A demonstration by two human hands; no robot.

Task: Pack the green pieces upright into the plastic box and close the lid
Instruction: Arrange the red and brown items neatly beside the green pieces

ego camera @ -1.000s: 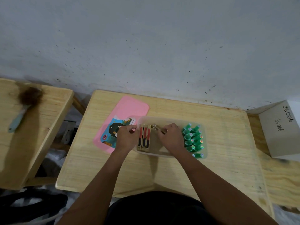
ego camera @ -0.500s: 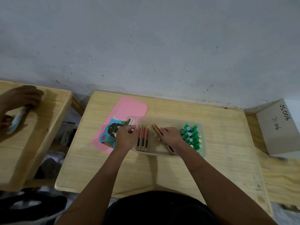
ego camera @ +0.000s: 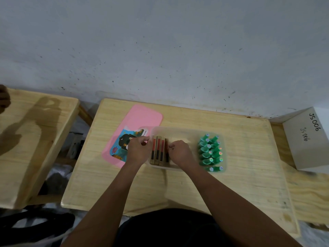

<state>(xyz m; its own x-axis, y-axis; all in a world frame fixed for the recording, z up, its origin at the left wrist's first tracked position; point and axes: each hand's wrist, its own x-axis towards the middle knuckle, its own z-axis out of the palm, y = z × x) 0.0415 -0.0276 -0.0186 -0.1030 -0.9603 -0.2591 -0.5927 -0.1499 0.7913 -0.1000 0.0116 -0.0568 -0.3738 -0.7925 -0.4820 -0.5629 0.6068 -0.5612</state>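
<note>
A clear plastic box (ego camera: pixel 178 130) sits on the wooden table (ego camera: pixel 240 175). Several green pieces (ego camera: pixel 210 152) stand tilted in rows at its right end, and two more lie flat at the near right corner. Three tan bars with red and black faces (ego camera: pixel 157 150) stand on edge at the left end. My right hand (ego camera: pixel 179 152) pinches a fourth bar (ego camera: pixel 167 148) set against that row. At the box's left wall my left hand (ego camera: pixel 138 150) has its fingers curled over the rim. The pink lid (ego camera: pixel 142 116) lies flat on the table, partly under the box's left side.
A white cardboard box marked JS006 (ego camera: pixel 306 139) stands at the right edge of the table. A second wooden table (ego camera: pixel 35 139) is on the left, with another person's hand (ego camera: pixel 3 98) at its far edge. A grey wall rises behind.
The bar in my right hand went from lying slanted across the box to standing on edge beside the other three. The other person's hand and the brush have left the left table.
</note>
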